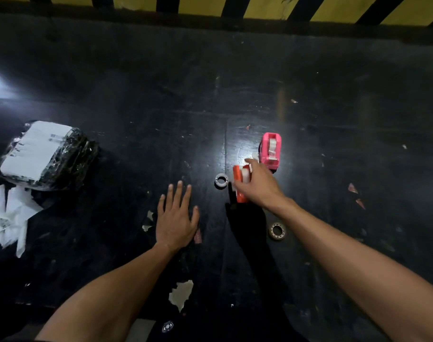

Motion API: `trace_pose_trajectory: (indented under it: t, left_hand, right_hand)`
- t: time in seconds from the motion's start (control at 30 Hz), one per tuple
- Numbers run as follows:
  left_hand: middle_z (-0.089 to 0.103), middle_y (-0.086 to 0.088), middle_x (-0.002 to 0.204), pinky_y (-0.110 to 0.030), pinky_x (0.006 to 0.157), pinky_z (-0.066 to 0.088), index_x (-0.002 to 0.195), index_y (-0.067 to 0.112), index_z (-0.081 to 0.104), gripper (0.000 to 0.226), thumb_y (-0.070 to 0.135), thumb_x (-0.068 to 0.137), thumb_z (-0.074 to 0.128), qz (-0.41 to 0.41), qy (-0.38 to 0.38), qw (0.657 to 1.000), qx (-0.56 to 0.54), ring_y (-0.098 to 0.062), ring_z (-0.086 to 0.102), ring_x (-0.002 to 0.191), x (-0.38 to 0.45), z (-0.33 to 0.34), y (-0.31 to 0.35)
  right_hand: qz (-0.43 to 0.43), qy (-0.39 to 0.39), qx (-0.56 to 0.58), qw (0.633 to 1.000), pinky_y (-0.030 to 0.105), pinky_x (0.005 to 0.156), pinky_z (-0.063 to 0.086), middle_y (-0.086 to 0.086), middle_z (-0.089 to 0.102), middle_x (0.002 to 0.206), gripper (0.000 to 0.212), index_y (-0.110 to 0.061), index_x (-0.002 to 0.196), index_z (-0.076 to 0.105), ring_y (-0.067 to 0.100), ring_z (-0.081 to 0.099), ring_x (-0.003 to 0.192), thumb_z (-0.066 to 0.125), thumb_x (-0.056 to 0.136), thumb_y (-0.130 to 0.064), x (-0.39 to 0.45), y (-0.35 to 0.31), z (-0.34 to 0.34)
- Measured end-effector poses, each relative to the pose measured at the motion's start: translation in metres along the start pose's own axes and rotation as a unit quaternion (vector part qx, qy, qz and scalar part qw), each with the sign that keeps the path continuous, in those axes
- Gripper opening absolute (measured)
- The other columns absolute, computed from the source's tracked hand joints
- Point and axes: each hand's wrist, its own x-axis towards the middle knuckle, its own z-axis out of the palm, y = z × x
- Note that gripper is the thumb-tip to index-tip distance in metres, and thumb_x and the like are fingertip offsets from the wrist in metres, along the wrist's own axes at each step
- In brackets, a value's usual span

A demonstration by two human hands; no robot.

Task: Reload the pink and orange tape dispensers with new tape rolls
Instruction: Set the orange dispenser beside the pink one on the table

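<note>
The left hand [177,222] lies flat on the black table [136,107], fingers [178,193] spread and released, while the right hand [258,185] covers the orange tape dispenser [238,183], its fingers curled around it, just before the pink tape dispenser [271,150] holding a clear roll.

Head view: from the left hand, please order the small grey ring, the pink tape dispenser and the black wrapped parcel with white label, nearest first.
1. Small grey ring, just right of the left hand.
2. Pink tape dispenser, farther right.
3. Black wrapped parcel with white label, far left.
</note>
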Motion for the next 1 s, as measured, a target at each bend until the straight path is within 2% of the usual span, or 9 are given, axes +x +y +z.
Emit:
trace_pose_trajectory:
  t: [0.1,0.33,0.5,0.7,0.87,1.0]
  left_hand:
    - [0.008,-0.003,0.167,-0.048,0.124,0.009,0.156,0.023,0.016,0.064,0.048,0.099,0.029,0.000,-0.004,1.000,-0.006,-0.021,-0.001,0.154,0.000,0.000,-0.001]
    - [0.008,-0.003,0.167,-0.048,0.124,0.010,0.156,0.023,0.017,0.064,0.047,0.098,0.032,-0.002,-0.002,1.000,-0.002,-0.021,0.000,0.154,0.000,0.001,-0.002]
    - [0.006,-0.002,0.167,-0.048,0.124,0.009,0.156,0.023,0.016,0.065,0.047,0.099,0.031,-0.006,-0.007,1.000,0.003,-0.021,-0.002,0.154,0.001,0.001,-0.001]
    - [0.005,-0.003,0.167,-0.047,0.124,0.008,0.157,0.023,0.015,0.065,0.046,0.098,0.031,-0.005,-0.009,1.000,0.009,-0.022,-0.002,0.154,0.001,0.000,-0.001]
    - [0.005,-0.003,0.167,-0.047,0.124,0.006,0.157,0.023,0.015,0.065,0.047,0.098,0.030,-0.003,-0.009,1.000,0.005,-0.021,-0.003,0.154,0.000,0.000,-0.001]
    - [0.006,-0.003,0.167,-0.047,0.124,0.007,0.156,0.023,0.015,0.065,0.048,0.098,0.028,0.002,-0.005,1.000,0.002,-0.022,-0.002,0.154,0.001,-0.002,-0.001]
  right_hand:
    - [0.046,0.032,0.027,0.998,0.034,0.098,0.042,0.017,0.053,0.137,0.073,-0.008,0.138,0.043,0.032,0.053,0.124,0.072,0.078,-0.038,0.034,-0.005,-0.005]
    - [0.082,0.044,0.007,0.996,0.040,0.101,0.042,0.021,0.050,0.137,0.076,-0.009,0.141,0.038,0.038,0.049,0.127,0.071,0.079,-0.038,0.087,-0.018,-0.012]
    - [0.063,0.027,-0.035,0.997,0.040,0.097,0.044,0.021,0.048,0.136,0.059,-0.014,0.134,0.046,0.041,0.052,0.121,0.069,0.083,-0.034,0.104,-0.029,-0.016]
    - [0.074,0.013,-0.085,0.994,0.041,0.093,0.046,0.021,0.047,0.133,0.051,-0.011,0.127,0.053,0.043,0.055,0.116,0.069,0.085,-0.037,0.112,-0.031,-0.013]
    - [0.078,-0.007,-0.049,0.996,0.043,0.098,0.043,0.026,0.043,0.138,0.066,-0.013,0.140,0.037,0.045,0.049,0.124,0.065,0.088,-0.042,0.106,-0.034,-0.016]
    - [0.032,0.023,0.004,0.999,0.046,0.099,0.041,0.026,0.040,0.140,0.067,-0.019,0.145,0.025,0.045,0.047,0.123,0.057,0.092,-0.043,0.076,-0.032,-0.022]
